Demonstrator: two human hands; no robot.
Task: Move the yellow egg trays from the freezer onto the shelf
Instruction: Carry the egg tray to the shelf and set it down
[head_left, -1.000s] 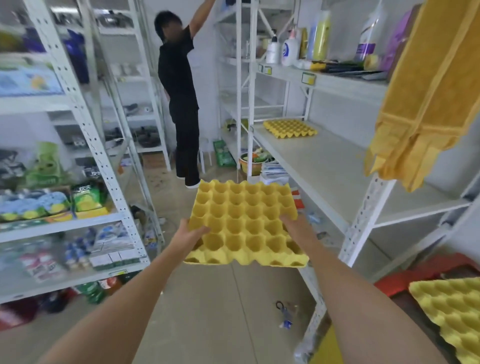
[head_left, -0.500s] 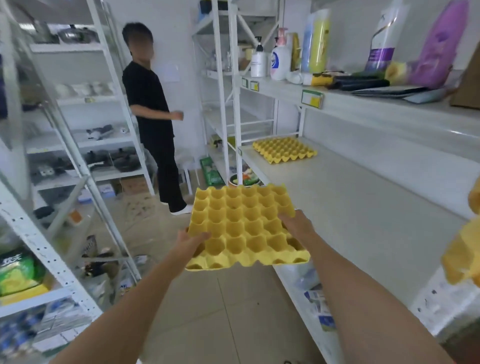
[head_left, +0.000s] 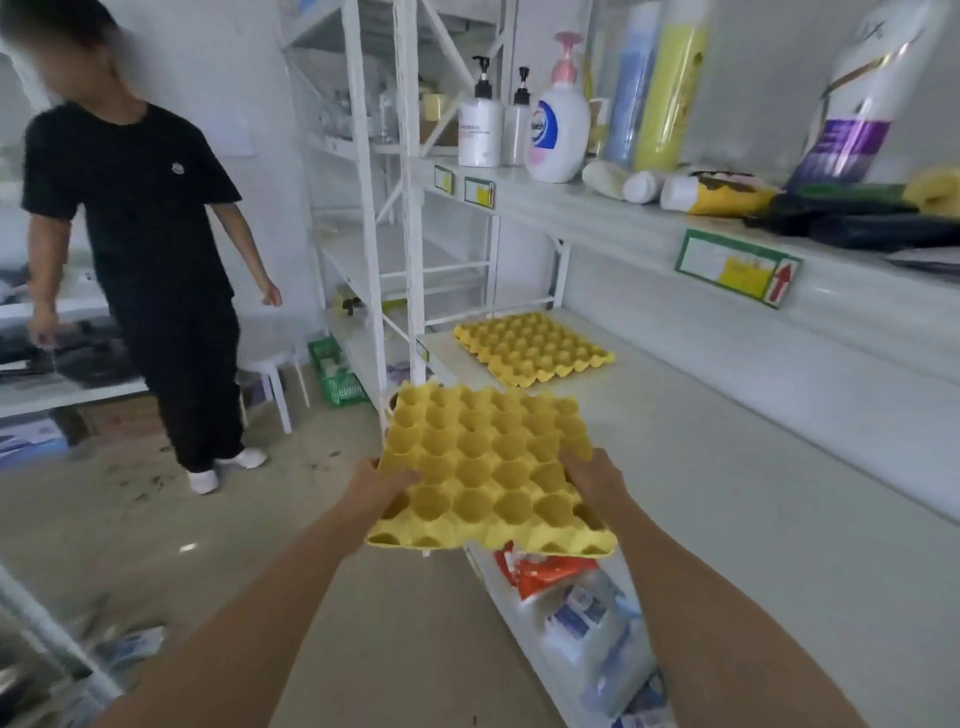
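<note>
Shelf (head_left: 727, 467), tray (head_left: 532, 348), seemingly unobstructed

Matt moulded-pulp egg tray (head_left: 488, 467)

Red up-arrow on shelf-edge label (head_left: 737, 268), all other print blurred

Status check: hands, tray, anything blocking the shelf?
Left hand, right hand gripping yellow egg tray. Airborne, at shelf edge. One tray on shelf; landing spot open.
</note>
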